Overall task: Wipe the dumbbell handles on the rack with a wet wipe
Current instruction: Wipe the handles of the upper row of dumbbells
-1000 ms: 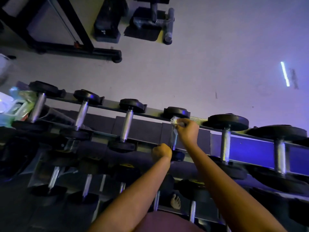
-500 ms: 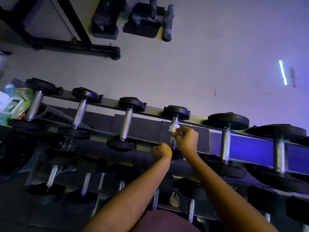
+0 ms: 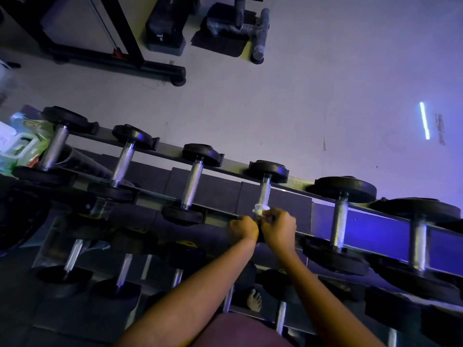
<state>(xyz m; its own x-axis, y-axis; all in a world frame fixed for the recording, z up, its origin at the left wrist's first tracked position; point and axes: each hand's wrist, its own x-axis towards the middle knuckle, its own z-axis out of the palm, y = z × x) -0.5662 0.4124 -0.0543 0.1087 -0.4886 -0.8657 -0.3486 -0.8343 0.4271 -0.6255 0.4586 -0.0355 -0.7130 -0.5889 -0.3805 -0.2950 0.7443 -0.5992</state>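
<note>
Top tier of the rack [image 3: 233, 164], 6 dumbbells lined up, and we're on the 4th dumbbell [image 3: 269, 170] from the left. The right hand [image 3: 278, 225] has its fingers and thumb pinched around the wet wipe [image 3: 260, 211], a small white bunch pressed against the near end of that knurled steel handle [image 3: 265, 191], right by the near head. Most of the handle above the wipe lies bare and shiny, running up to the far head on the back rail.

The left hand [image 3: 242, 227] sits just beside the right, almost touching it, knuckles up, fingers curled under at the front rail. We cannot tell whether it grips the rail, the near head or nothing at all; the fingertips are hidden.

Both forearms reach in from the bottom. Far left, past the 1st dumbbell, a green and white packet [image 3: 21, 144] sits at the end of the rack. A lower tier of dumbbells [image 3: 75, 254] shows in shadow, with a bare foot [image 3: 254, 300] visible between them. Beyond the rack lies pale floor [image 3: 300, 83] and a black machine frame [image 3: 130, 41].
</note>
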